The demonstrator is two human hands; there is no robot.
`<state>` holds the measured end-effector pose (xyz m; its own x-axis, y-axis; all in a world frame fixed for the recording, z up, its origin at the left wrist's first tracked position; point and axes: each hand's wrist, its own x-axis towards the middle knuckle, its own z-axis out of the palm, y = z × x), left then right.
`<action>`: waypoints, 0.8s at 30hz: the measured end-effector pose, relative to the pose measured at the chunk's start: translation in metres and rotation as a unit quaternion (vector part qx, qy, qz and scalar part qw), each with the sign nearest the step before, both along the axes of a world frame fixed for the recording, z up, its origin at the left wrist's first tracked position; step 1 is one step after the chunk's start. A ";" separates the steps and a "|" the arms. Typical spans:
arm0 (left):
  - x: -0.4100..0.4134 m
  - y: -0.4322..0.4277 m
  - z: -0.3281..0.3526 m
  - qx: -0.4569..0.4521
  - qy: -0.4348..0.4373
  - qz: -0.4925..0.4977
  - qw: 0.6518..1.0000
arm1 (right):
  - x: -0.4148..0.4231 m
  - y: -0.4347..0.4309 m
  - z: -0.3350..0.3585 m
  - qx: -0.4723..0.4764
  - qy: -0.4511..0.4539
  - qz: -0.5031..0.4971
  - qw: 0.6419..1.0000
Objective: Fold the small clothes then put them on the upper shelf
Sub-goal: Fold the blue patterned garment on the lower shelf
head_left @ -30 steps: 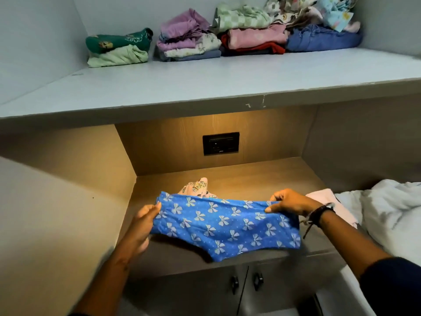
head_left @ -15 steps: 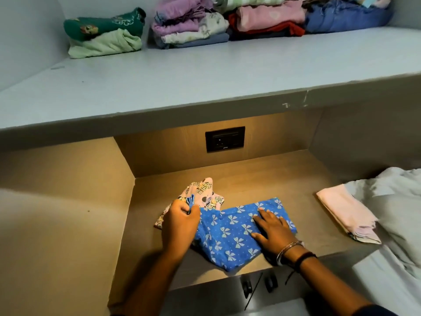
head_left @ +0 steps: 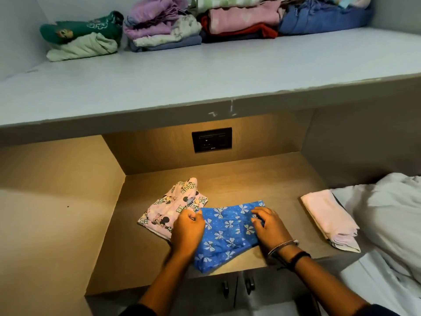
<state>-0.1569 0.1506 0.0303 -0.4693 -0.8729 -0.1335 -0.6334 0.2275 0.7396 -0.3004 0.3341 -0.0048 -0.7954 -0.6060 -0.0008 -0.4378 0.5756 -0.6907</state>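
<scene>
**Blue bow-print garment, mid-fold on lower wooden ledge**

Blue garment (head_left: pixel 224 233): soft thin cotton, bright blue with pale bows and small dots; rumpled, partly doubled over, its near corner reaching the ledge (head_left: pixel 280 179) edge.

Left hand (head_left: pixel 188 231): fingers curled shut, pinching the garment's upper left edge.

Right hand (head_left: pixel 271 226): fingers spread and slightly bent, pressing the garment's right side flat; bracelets at the wrist.

Pink printed garment (head_left: pixel 169 209): cartoon-mouse pattern, lying crumpled just beyond and left of the left fingers, partly under the blue one.

Pale pink folded cloth (head_left: pixel 328 217): flat rectangle, well right of the right fingers.

Upper shelf (head_left: pixel 205 80): smooth grey-blue board above both hands, folded stacks (head_left: pixel 164 30) along its back.

Black socket plate (head_left: pixel 211 139): on the wood back wall.
</scene>
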 end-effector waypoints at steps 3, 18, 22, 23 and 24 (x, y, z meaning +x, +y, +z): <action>0.001 -0.011 -0.011 0.020 -0.130 -0.028 0.991 | 0.027 -0.014 0.008 0.059 0.083 0.091 0.991; -0.033 -0.010 0.000 0.240 -0.031 -0.045 0.969 | 0.110 -0.072 0.013 0.167 0.026 0.054 0.984; -0.047 -0.004 0.014 0.243 -0.035 -0.060 0.968 | 0.091 -0.064 0.030 0.035 -0.160 0.006 0.986; -0.051 -0.002 0.016 0.239 -0.030 -0.061 0.969 | 0.083 -0.061 0.033 -0.016 -0.226 -0.007 0.974; -0.055 0.001 0.017 0.237 -0.026 -0.065 0.969 | 0.074 -0.059 0.036 -0.060 -0.272 -0.019 0.960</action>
<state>-0.2116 0.1514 0.0474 -0.5536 -0.6422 -0.5302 -0.6607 -0.0489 0.7490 -0.2260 0.2755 0.0307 -0.7193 -0.5978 -0.3539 0.0266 0.4854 -0.8739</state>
